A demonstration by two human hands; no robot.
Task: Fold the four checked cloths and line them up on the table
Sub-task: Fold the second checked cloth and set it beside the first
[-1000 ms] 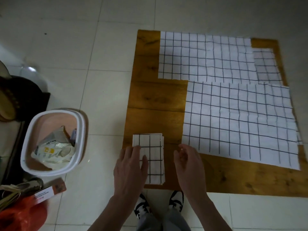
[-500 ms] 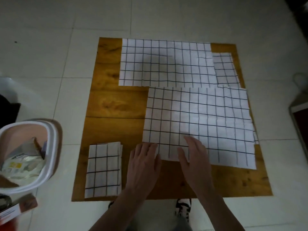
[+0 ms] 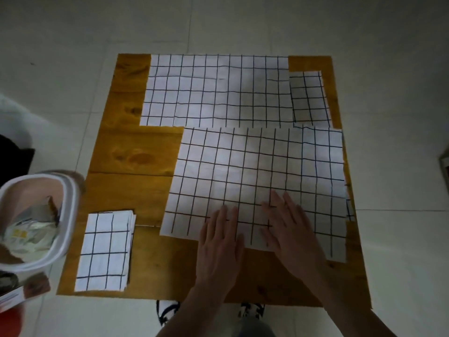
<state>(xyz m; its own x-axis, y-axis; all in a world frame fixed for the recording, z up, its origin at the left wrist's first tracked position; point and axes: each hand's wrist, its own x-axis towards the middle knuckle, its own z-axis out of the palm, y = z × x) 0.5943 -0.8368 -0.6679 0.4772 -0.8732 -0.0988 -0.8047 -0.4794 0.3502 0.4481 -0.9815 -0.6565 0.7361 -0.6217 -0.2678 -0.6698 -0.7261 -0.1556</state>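
A folded checked cloth (image 3: 104,251) lies at the near left corner of the wooden table (image 3: 133,154). A large unfolded checked cloth (image 3: 255,171) is spread flat on the near right part. Both hands lie flat on its near edge with straight fingers: my left hand (image 3: 220,242) and my right hand (image 3: 289,232), side by side. Another unfolded cloth (image 3: 213,91) covers the far middle of the table. A further checked cloth (image 3: 309,98) shows at the far right, partly under the other two.
A white plastic bin (image 3: 65,215) holding crumpled wrappers stands on the tiled floor left of the table. A flat box (image 3: 21,293) lies near it. My shoes (image 3: 167,312) show below the table's near edge. A dark object sits at the right frame edge.
Both hands left the folded cloth at the near left and moved right onto the near edge of the large unfolded cloth. The camera view shifted right and closer.
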